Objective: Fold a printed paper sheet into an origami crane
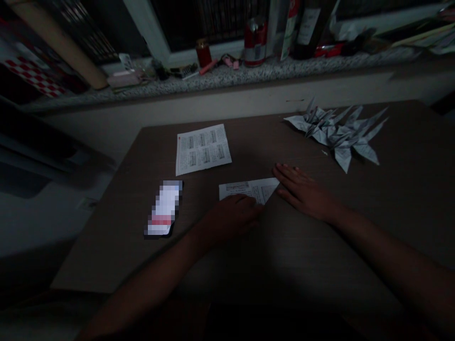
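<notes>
A folded printed sheet of paper (267,190) lies on the table in front of me, its visible part tapering to a point at the right. My left hand (232,218) rests over its lower edge with fingers curled, hiding part of the paper; the fingertips are dark and hard to make out. My right hand (302,192) lies flat with fingers stretched out, its fingertips touching the paper's right corner. Beyond the left hand is a second printed sheet (203,149), spread flat.
A lit phone (163,208) lies on the left of the brown table (117,203). Several folded paper cranes (337,130) are heaped at the back right. Behind, a granite windowsill (277,73) carries a red can (255,41), a small jar (203,53), a dark bottle (308,28) and clutter.
</notes>
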Available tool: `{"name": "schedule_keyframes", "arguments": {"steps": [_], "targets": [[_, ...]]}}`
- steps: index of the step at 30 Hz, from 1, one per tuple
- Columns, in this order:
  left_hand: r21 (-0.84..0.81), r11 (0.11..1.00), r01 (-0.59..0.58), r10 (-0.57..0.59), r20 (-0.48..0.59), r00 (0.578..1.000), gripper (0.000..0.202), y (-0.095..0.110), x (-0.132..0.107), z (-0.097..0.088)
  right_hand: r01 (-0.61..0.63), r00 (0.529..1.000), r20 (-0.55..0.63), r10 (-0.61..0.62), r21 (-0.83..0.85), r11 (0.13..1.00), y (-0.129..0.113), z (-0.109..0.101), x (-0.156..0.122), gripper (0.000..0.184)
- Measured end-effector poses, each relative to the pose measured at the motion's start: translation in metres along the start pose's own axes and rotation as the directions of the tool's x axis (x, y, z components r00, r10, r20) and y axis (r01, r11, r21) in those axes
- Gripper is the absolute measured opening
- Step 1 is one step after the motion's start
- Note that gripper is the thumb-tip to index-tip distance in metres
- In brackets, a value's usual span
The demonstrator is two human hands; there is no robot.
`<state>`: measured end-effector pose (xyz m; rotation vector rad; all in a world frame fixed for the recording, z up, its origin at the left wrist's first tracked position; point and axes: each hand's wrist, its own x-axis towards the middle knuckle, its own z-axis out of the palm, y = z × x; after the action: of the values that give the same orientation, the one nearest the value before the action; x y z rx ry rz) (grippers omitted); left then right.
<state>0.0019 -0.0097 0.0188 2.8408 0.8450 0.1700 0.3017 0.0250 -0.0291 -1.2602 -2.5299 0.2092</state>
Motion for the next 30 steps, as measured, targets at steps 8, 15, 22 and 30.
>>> {"name": "schedule_keyframes", "arguments": {"steps": [8,15,22,30], "targets": [[0.024,0.994,0.108,-0.107,-0.031,0.994,0.053,-0.007,-0.002,0.008,0.141,0.989,0.041,-0.143,0.045,0.989,-0.012,-0.009,-0.002,0.061],[0.006,0.992,0.128,-0.127,-0.034,0.991,0.052,-0.006,0.000,0.008,0.182,0.980,0.065,-0.190,0.114,0.977,-0.027,-0.006,-0.002,0.062],[-0.013,0.991,0.136,-0.137,-0.052,0.989,0.049,-0.005,-0.001,0.009,0.174,0.980,0.087,-0.181,0.086,0.981,-0.027,-0.007,-0.003,0.059],[-0.016,0.988,0.152,-0.153,-0.056,0.987,0.050,-0.002,0.001,0.009,0.170,0.982,0.075,-0.176,0.082,0.982,-0.029,-0.009,-0.001,0.056]]}}
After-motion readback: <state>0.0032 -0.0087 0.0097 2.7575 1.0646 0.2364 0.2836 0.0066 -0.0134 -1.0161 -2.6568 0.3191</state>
